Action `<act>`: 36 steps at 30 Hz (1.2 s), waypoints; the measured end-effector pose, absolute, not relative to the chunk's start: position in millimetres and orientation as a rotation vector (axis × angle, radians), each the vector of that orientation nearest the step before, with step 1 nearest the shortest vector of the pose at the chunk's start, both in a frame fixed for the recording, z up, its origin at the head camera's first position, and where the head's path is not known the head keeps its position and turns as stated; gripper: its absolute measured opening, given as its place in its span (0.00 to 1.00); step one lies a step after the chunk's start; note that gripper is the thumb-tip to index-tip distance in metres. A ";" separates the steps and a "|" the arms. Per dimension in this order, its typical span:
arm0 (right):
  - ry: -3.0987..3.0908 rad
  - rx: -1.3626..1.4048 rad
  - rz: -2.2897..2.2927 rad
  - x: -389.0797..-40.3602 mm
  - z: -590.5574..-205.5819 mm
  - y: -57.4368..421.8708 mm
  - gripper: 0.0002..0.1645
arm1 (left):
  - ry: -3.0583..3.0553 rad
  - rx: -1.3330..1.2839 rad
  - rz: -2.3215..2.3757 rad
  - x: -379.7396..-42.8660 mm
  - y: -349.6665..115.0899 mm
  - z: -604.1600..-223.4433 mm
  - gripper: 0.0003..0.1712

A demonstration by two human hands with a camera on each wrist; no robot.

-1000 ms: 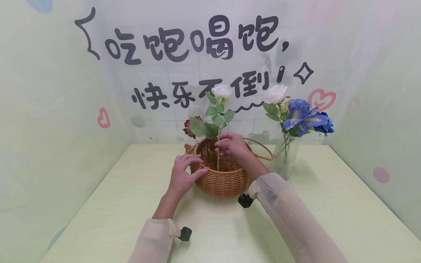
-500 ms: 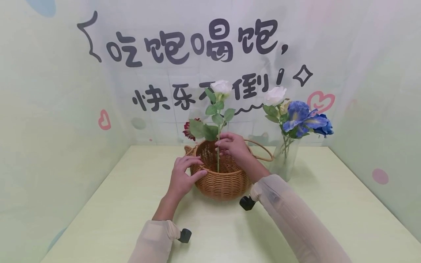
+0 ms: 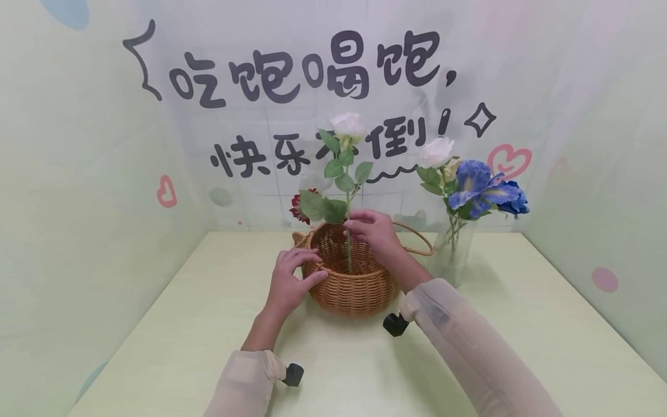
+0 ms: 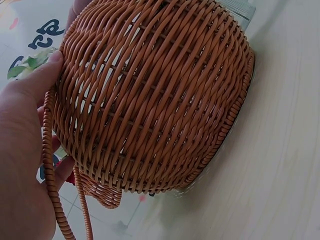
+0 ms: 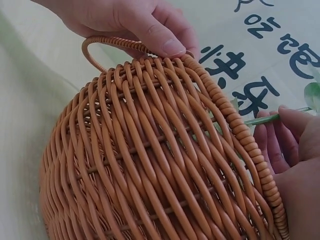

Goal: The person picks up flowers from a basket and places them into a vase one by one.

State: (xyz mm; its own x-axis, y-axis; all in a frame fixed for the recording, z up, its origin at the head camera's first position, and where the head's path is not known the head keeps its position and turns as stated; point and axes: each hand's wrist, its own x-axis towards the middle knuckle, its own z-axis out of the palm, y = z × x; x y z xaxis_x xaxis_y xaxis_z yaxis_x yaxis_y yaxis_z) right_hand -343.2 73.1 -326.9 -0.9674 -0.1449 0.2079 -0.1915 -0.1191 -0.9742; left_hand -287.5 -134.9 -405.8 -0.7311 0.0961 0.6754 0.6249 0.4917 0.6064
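A brown wicker basket (image 3: 354,295) stands on the table, its woven side filling much of both wrist views. My left hand (image 3: 290,278) grips its left rim, thumb outside and fingers over the edge beside a thin handle (image 4: 48,150). Between thumb and fingers, my right hand (image 3: 379,234) pinches the green stem (image 5: 262,120) of a white rose (image 3: 348,125). The rose stands nearly upright, its lower stem down inside the basket and its leaves above the rim. A dark red flower (image 3: 301,207) shows behind the basket's left side, its stem hidden.
Right of the basket, a clear vase (image 3: 449,258) holds blue flowers (image 3: 471,184) and a whitish rose (image 3: 436,152). A second handle (image 3: 419,237) loops out toward that vase. Printed walls (image 3: 250,202) enclose the table (image 3: 172,347) at the back and sides.
The white rose has risen a little and its stem has shifted slightly right, along with my right hand. My left hand keeps its place on the basket rim.
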 end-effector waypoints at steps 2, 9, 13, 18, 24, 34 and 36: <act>-2.034 0.395 2.300 -342.1 -326.3 73.4 0.14 | -2.165 -0.592 -1.209 -287.6 -135.1 -406.3 0.15; -1.891 0.380 2.369 -338.9 -322.8 75.2 0.16 | -2.165 -0.599 -1.216 -287.8 -135.3 -406.4 0.15; -1.855 0.374 2.373 -337.2 -320.7 76.5 0.17 | -2.164 -0.599 -1.221 -287.4 -135.2 -406.2 0.15; -1.824 0.378 2.374 -333.8 -319.4 79.7 0.17 | -2.160 -0.601 -1.227 -287.7 -135.5 -407.0 0.15; -1.804 0.390 2.348 -329.7 -315.4 85.6 0.13 | -2.154 -0.607 -1.230 -288.6 -135.5 -407.6 0.16; -1.747 0.411 2.326 -326.7 -304.1 93.1 0.12 | -2.154 -0.595 -1.228 -290.2 -135.8 -409.9 0.15; -1.715 0.408 2.327 -327.3 -302.9 96.0 0.13 | -2.149 -0.604 -1.218 -290.7 -135.2 -410.2 0.15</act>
